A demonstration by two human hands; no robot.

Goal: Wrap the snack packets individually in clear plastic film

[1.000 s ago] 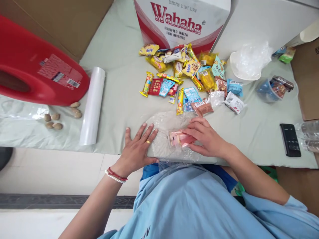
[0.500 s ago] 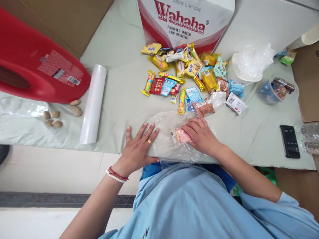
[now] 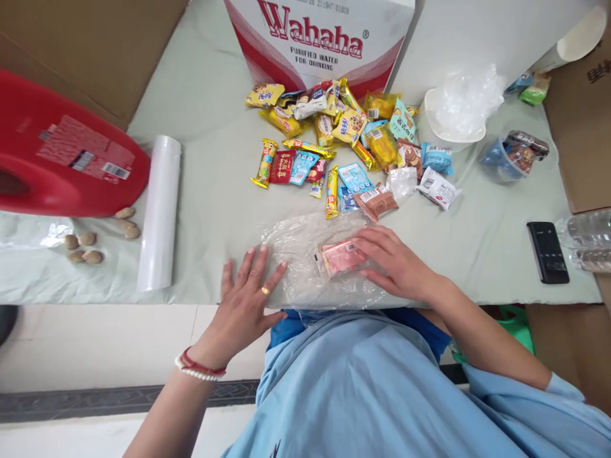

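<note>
In front of my body a thin clear plastic sheet (image 3: 298,280) lies crumpled along the table's near edge. On it rests a pink wrapped snack (image 3: 342,256) in a see-through packet. My right hand (image 3: 394,261) is at the packet's right end, fingers apart and touching or just over it. My left hand (image 3: 251,286) lies flat with spread fingers, its fingertips at the left border of the sheet. Just beyond the sheet, a brown snack packet (image 3: 377,202) and a yellow snack stick (image 3: 331,193) belong to a heap of wrapped snacks.
At left are a plastic film roll (image 3: 161,213), a large red jug (image 3: 62,149) and several brown nuts (image 3: 87,239). A Wahaha carton (image 3: 324,48) stands behind the snacks. At right are a white bowl (image 3: 432,130), a clear tub (image 3: 501,166) and a black phone (image 3: 548,252).
My right hand has loosened and slid right off the pink snack, which now shows more fully. My left hand has shifted slightly left, still flat. The camera view has turned a little.
</note>
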